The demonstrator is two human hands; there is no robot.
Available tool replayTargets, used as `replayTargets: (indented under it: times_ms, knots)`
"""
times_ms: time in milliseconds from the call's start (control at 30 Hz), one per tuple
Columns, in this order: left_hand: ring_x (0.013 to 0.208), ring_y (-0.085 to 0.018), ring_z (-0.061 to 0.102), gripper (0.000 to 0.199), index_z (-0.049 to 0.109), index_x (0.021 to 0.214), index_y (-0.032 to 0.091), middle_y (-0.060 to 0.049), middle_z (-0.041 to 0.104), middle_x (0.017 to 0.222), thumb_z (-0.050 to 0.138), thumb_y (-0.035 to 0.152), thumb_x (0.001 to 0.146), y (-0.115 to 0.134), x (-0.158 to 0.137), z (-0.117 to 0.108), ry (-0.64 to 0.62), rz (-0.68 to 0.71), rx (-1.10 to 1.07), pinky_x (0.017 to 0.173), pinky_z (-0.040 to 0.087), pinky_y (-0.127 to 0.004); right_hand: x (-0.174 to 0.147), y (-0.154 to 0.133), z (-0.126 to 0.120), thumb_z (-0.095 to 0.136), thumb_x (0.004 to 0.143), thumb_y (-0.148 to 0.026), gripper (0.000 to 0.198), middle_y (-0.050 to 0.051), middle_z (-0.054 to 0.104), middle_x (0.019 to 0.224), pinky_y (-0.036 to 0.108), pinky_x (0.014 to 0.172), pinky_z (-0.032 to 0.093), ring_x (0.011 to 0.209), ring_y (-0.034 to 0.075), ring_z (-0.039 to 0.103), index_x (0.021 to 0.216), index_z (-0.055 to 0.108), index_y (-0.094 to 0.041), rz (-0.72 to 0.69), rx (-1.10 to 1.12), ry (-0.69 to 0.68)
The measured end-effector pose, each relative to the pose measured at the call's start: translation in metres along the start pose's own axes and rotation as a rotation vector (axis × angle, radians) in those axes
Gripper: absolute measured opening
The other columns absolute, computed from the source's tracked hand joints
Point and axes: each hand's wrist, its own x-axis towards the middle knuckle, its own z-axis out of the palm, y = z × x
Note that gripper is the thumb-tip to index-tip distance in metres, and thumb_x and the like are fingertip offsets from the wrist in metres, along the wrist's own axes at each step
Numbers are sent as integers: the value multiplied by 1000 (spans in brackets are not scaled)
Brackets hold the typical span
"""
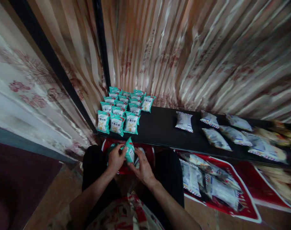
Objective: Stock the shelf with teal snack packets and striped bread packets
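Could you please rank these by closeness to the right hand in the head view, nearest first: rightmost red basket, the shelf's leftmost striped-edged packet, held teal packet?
1. Held teal packet: between left hand and right hand.
2. Leftmost striped-edged packet: on the black shelf, ahead rightward.
3. Rightmost red basket: far right.

You're wearing black trousers point(168, 180), plain dark cloth covering both knees, catching little light. Loose garment point(116, 217) bunching at your waist, pattern mixing red and cream with darker blotches, finer detail blurring. Your forearms point(98, 190) going bare, narrowing toward wrists; left hand point(116, 158) and right hand point(144, 169) going bare too.
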Motion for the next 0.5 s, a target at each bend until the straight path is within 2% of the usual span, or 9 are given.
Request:
replayTargets:
  times_ms: [100,200,367,500]
  knots:
    - [67,-15,66,31,63,96,18,-4,68,78,48,43,84,19,1,3,34,34,128,59,48,-22,-7,0,3,64,76,-37,72,18,41,140,49,104,39,130,30,39,137,33,-16,25,-94,-9]
    - [71,-17,66,30,62,91,18,-3,67,75,49,45,84,37,-1,7,26,67,219,63,47,-24,-9,1,0,60,79,-34,70,18,41,139,50,104,38,130,30,39,139,29,-16,45,-154,45]
    - [74,-17,64,32,61,90,19,-3,67,77,47,47,86,64,-5,10,-37,160,307,66,45,-26,-2,2,-22,55,81,-31,52,16,49,128,45,101,42,120,28,48,130,43,-16,59,-74,159]
    - [76,-14,63,25,61,95,21,-1,67,85,44,39,88,72,-2,15,-100,297,198,73,47,-25,3,4,-48,62,75,-39,48,11,58,109,43,94,45,104,27,56,117,56,-17,211,50,216]
